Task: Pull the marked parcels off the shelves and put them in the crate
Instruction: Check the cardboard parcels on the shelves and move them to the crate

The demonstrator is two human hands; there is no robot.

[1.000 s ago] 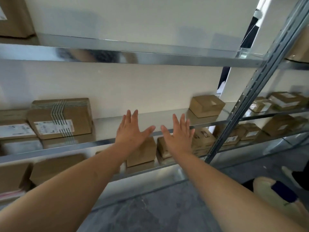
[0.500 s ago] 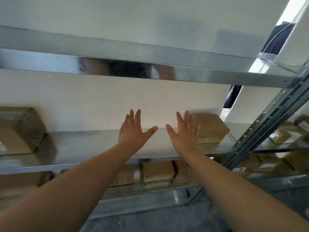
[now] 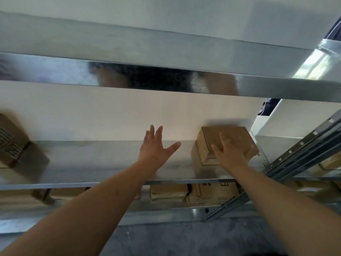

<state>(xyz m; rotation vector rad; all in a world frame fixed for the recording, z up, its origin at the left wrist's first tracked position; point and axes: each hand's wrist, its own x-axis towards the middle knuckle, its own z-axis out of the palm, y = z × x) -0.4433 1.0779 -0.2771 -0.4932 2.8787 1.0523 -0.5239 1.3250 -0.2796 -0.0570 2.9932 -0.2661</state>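
1. Shelf (image 3: 92, 159): a metal rack level with a second level (image 3: 166, 52) above and another below.
2. Both arms reach forward over it. The left hand (image 3: 155, 150) hovers with fingers spread, holding nothing.
3. The right hand (image 3: 230, 154) lies on a box (image 3: 238, 137) at the shelf's right end, fingers straight on its top.
4. A second, strapped box (image 3: 13, 145) sits far left, blurred.
5. At least three boxes (image 3: 168, 191) lie below.

A parcel (image 3: 227, 143) sits at the shelf's (image 3: 92, 159) right end, another parcel (image 3: 13, 143) far left.
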